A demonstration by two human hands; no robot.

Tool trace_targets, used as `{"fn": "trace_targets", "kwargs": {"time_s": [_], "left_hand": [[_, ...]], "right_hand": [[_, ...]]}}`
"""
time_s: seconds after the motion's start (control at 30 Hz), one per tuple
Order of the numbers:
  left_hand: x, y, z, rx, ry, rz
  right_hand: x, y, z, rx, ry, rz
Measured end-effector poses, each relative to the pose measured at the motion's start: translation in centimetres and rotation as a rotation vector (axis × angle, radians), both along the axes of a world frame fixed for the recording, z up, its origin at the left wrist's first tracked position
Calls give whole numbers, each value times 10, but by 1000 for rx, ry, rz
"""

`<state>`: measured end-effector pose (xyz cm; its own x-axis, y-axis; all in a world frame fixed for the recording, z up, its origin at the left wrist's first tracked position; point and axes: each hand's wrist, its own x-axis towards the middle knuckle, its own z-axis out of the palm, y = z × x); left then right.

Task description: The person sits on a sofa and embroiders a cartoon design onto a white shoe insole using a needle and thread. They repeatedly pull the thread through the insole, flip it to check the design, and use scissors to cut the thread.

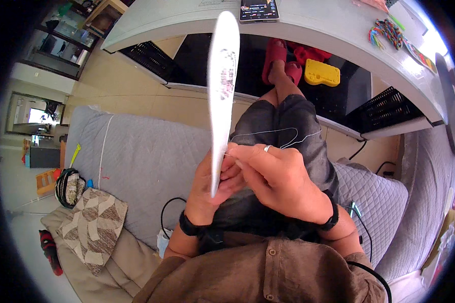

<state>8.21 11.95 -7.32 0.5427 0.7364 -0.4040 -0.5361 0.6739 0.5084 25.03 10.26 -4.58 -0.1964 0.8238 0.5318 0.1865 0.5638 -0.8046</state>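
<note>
A white, flat panel (223, 102), possibly fabric in a hoop, stands upright before me and is seen nearly edge-on. A dark and pink speckled pattern shows on its right-hand face. My left hand (205, 185) grips its lower end, partly hidden behind it. My right hand (275, 170), with a ring on one finger, pinches a fine pale strand close to the panel's lower edge. Whether that strand is a needle or thread I cannot tell. Pale thread (265, 132) loops loosely across my dark trousers, running behind the right hand.
Ahead is a white table (318, 28) bearing a smartphone (258, 10) and braided multicoloured cords (388, 33). On its black lower shelf are a yellow plastic case (322, 72) and my feet in red slippers (276, 55). A patterned cushion (94, 227) lies on the grey quilted sofa (148, 151).
</note>
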Motion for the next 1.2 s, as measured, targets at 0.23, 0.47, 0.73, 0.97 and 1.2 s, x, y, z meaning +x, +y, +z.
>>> {"fn": "trace_targets", "kwargs": {"time_s": [0.23,0.47,0.73,0.97,1.2], "left_hand": [[23,5,15,335,540,233],[10,9,4,692,910,365],[11,10,14,786,1088,325],[6,8,0,592,798,242],[-14,25,7,448,804,459]], "right_hand": [[-2,12,-13,-423,354,181],[-5,23,-30,-364,327,-130],[-6,16,-22,453,-350,-398],[-7,14,-14,195,-59,-58],[23,14,13,-15,224,-75]]}}
